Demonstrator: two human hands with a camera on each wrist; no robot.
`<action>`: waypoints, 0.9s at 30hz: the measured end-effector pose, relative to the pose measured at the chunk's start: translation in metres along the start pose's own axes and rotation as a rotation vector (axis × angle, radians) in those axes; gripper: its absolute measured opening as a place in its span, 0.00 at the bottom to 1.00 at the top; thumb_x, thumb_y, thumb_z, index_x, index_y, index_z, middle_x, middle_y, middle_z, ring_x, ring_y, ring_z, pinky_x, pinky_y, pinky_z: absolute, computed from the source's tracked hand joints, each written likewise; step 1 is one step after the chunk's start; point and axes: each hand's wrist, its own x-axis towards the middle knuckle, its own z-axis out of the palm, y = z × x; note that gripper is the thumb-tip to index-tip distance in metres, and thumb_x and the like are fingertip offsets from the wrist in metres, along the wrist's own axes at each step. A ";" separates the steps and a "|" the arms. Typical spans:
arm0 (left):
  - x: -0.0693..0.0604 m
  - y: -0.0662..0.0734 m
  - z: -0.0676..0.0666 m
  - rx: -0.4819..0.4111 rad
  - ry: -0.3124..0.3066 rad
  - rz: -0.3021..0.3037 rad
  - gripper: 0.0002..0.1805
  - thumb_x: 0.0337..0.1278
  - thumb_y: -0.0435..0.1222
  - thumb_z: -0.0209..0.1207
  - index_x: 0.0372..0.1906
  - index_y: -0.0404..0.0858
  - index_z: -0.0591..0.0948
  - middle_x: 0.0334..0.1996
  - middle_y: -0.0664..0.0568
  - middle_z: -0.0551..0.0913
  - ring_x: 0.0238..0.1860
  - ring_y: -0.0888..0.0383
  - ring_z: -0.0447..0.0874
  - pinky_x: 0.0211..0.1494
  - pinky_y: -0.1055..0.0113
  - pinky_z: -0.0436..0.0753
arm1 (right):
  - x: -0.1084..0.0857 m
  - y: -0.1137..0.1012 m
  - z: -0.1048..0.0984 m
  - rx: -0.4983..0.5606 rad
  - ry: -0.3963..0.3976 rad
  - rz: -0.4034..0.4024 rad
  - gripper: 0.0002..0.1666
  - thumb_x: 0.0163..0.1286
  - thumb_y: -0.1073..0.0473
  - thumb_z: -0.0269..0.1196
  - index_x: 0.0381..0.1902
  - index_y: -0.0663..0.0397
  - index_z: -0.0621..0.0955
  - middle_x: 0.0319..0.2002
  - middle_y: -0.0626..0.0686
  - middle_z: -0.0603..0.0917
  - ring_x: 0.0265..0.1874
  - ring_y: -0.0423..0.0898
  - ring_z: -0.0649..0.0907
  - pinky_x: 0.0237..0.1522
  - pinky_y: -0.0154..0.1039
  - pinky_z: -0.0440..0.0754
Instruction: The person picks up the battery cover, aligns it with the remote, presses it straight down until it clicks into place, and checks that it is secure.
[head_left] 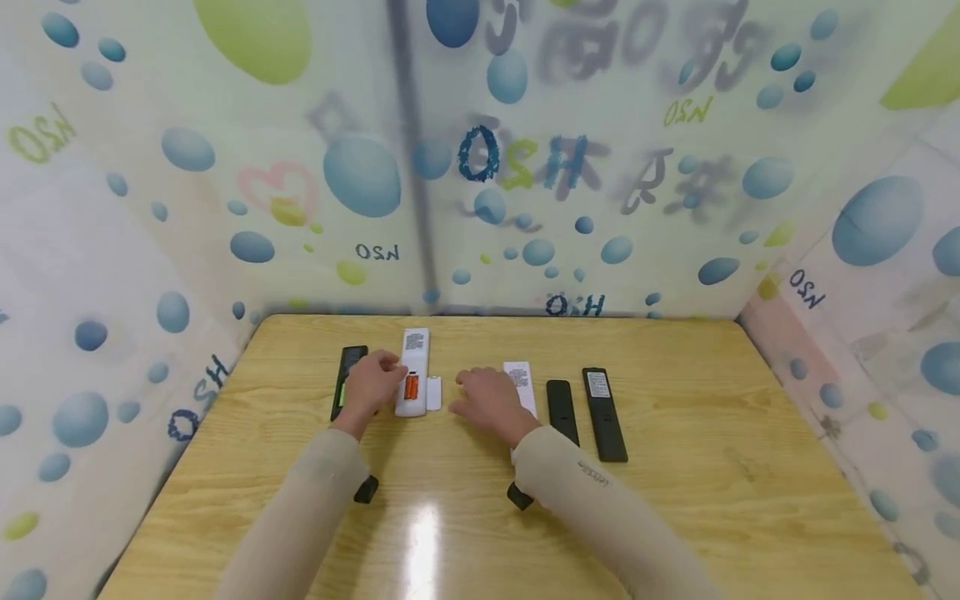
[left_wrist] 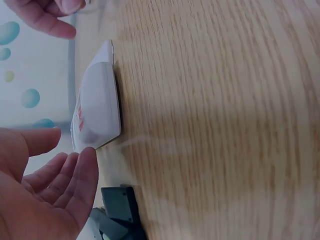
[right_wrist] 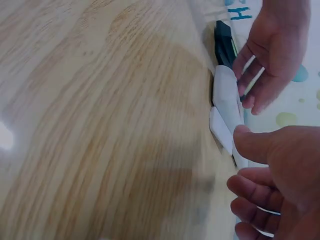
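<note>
A white remote (head_left: 411, 406) lies back up on the table, two orange-red batteries (head_left: 411, 387) in its uncovered compartment. Its white cover (head_left: 434, 393) lies flat along its right side. The left hand (head_left: 370, 385) is over the remote's left edge, fingers relaxed and holding nothing; in the left wrist view that hand (left_wrist: 55, 185) is beside the remote (left_wrist: 100, 100). To the right of the cover hovers the right hand (head_left: 491, 402), empty, its fingers loosely bent; the right wrist view has this hand (right_wrist: 280, 185) near the cover (right_wrist: 220, 129).
Left of the white remote is a black remote (head_left: 348, 360) with a green part. Another white remote (head_left: 519, 377) lies partly under the right arm, beside two black remotes (head_left: 561, 404) (head_left: 606, 425). Small black pieces (head_left: 366, 490) (head_left: 519, 497) lie nearer. A patterned curtain stands behind the table (head_left: 720, 533).
</note>
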 end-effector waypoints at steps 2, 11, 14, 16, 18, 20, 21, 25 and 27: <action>0.003 0.001 0.001 0.000 0.003 -0.002 0.22 0.68 0.44 0.56 0.60 0.37 0.74 0.54 0.42 0.79 0.49 0.49 0.77 0.48 0.58 0.80 | 0.005 -0.004 0.002 -0.014 0.008 0.010 0.28 0.68 0.40 0.61 0.59 0.48 0.78 0.51 0.50 0.84 0.51 0.50 0.82 0.52 0.48 0.80; 0.014 0.002 0.006 0.006 -0.018 -0.015 0.27 0.67 0.46 0.56 0.64 0.34 0.71 0.57 0.38 0.78 0.52 0.45 0.78 0.54 0.53 0.80 | 0.023 -0.018 0.005 0.030 -0.007 0.054 0.26 0.66 0.38 0.62 0.53 0.49 0.80 0.48 0.50 0.83 0.48 0.48 0.80 0.52 0.47 0.80; 0.014 0.004 0.006 0.046 -0.025 -0.023 0.30 0.66 0.49 0.55 0.65 0.34 0.70 0.59 0.38 0.77 0.53 0.44 0.78 0.55 0.51 0.79 | 0.027 -0.021 0.010 0.039 -0.005 0.067 0.27 0.65 0.39 0.63 0.53 0.50 0.80 0.48 0.51 0.83 0.47 0.48 0.80 0.53 0.47 0.79; 0.014 0.006 0.007 0.070 -0.030 -0.040 0.31 0.66 0.50 0.55 0.65 0.34 0.70 0.60 0.38 0.77 0.53 0.44 0.79 0.54 0.52 0.79 | 0.029 -0.022 0.013 0.040 -0.004 0.069 0.28 0.65 0.39 0.64 0.55 0.50 0.79 0.49 0.51 0.82 0.48 0.48 0.80 0.53 0.48 0.79; 0.014 0.008 0.008 0.089 -0.027 -0.057 0.31 0.66 0.51 0.55 0.64 0.34 0.71 0.58 0.39 0.78 0.50 0.45 0.80 0.50 0.54 0.79 | 0.030 -0.023 0.015 0.045 -0.012 0.072 0.30 0.65 0.40 0.64 0.59 0.50 0.78 0.52 0.51 0.81 0.50 0.48 0.80 0.55 0.48 0.79; 0.014 0.008 0.010 0.094 -0.024 -0.073 0.30 0.66 0.52 0.55 0.62 0.35 0.72 0.55 0.39 0.80 0.46 0.47 0.80 0.44 0.57 0.79 | 0.031 -0.024 0.015 0.054 -0.021 0.074 0.32 0.65 0.41 0.64 0.62 0.49 0.76 0.54 0.52 0.80 0.52 0.48 0.79 0.56 0.48 0.79; 0.015 0.008 0.010 0.094 -0.023 -0.080 0.29 0.66 0.52 0.55 0.61 0.35 0.73 0.53 0.40 0.80 0.44 0.48 0.80 0.41 0.59 0.78 | 0.031 -0.025 0.015 0.060 -0.024 0.076 0.32 0.66 0.41 0.64 0.63 0.49 0.76 0.55 0.52 0.80 0.53 0.49 0.79 0.56 0.48 0.78; 0.017 0.012 0.013 0.087 -0.015 -0.109 0.28 0.65 0.54 0.55 0.58 0.36 0.74 0.46 0.42 0.81 0.39 0.51 0.78 0.35 0.64 0.74 | 0.031 -0.026 0.013 0.076 -0.054 0.086 0.33 0.66 0.42 0.64 0.65 0.48 0.74 0.57 0.52 0.79 0.55 0.49 0.78 0.58 0.48 0.78; 0.017 0.014 0.014 0.087 -0.013 -0.118 0.28 0.64 0.54 0.55 0.56 0.35 0.75 0.44 0.42 0.82 0.37 0.51 0.79 0.33 0.65 0.73 | 0.032 -0.026 0.013 0.077 -0.072 0.087 0.33 0.66 0.42 0.64 0.66 0.47 0.74 0.57 0.52 0.79 0.55 0.49 0.77 0.59 0.48 0.77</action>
